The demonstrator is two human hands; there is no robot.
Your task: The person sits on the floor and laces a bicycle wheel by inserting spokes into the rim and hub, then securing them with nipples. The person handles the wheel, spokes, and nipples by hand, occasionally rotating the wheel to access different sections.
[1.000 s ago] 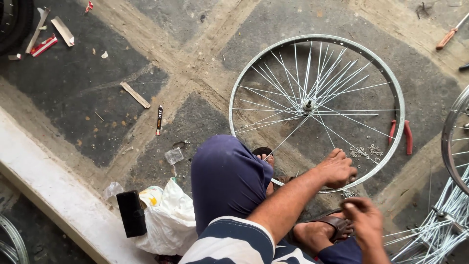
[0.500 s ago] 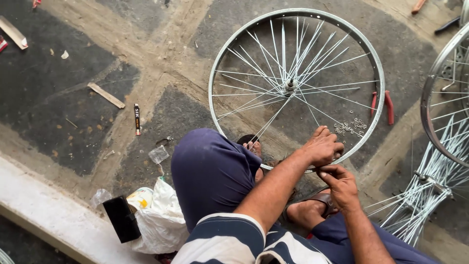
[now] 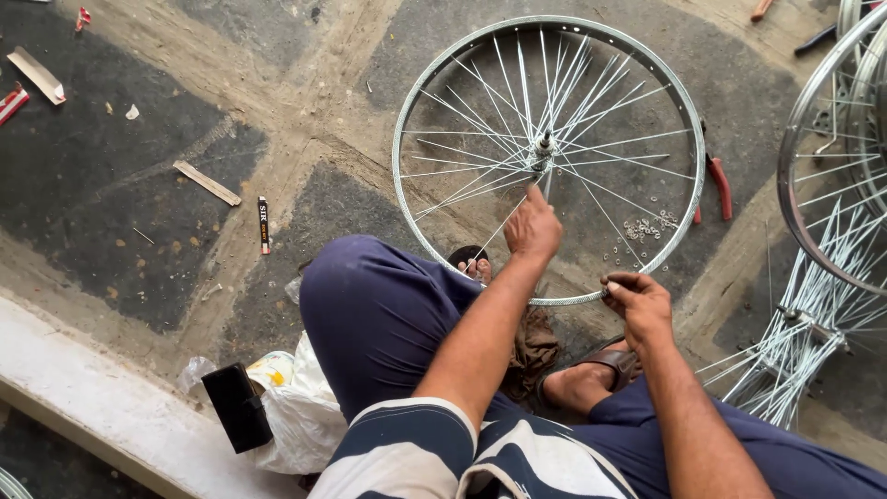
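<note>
A spoked bicycle wheel [image 3: 547, 157] lies flat on the stone floor [image 3: 166, 176] in front of the seated person's knees. The left hand [image 3: 534, 226] reaches inside the rim, its fingers [image 3: 536, 196] pressed together around a thin spoke [image 3: 504, 225] near the hub, while the right hand [image 3: 637, 300] hovers just at the near edge of the rim with thumb and forefinger pinched on something too small to tell. Small loose metal bits [image 3: 645, 228] lie scattered inside the wheel, red-handled pliers [image 3: 719, 187] just outside it, and a bundle of spokes [image 3: 795, 342] lies to the right.

Black tube [image 3: 264, 225], white bag [image 3: 294, 414] on floor
</note>
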